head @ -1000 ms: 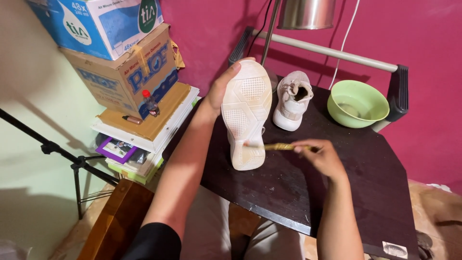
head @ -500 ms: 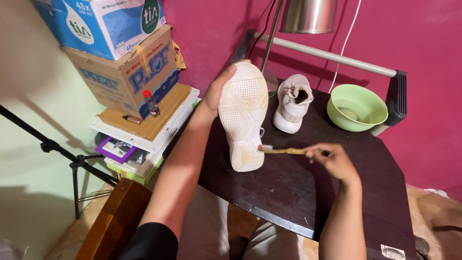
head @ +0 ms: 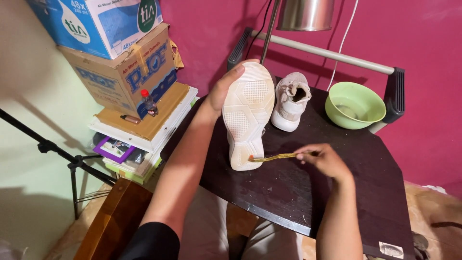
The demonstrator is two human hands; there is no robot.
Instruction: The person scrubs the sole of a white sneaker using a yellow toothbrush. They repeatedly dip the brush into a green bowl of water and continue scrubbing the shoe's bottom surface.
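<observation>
My left hand [head: 224, 89] grips a white sneaker [head: 248, 115] by its toe end, holding it upright with the patterned sole facing me and its heel resting on the dark table [head: 308, 192]. My right hand [head: 325, 159] pinches a thin yellow brush [head: 273, 157] by its handle. The brush tip touches the sole near the heel. A second white sneaker [head: 290, 102] stands on the table just behind the first.
A green bowl [head: 355, 105] holding water sits at the table's back right. A metal lamp [head: 304, 13] hangs above. Stacked cardboard boxes [head: 120, 62], books and a small bottle [head: 148, 102] stand to the left. A tripod [head: 62, 154] is at lower left.
The brush tip has moved down along the sole toward the heel, and my right hand has dropped slightly. The left hand still holds the sneaker in place.
</observation>
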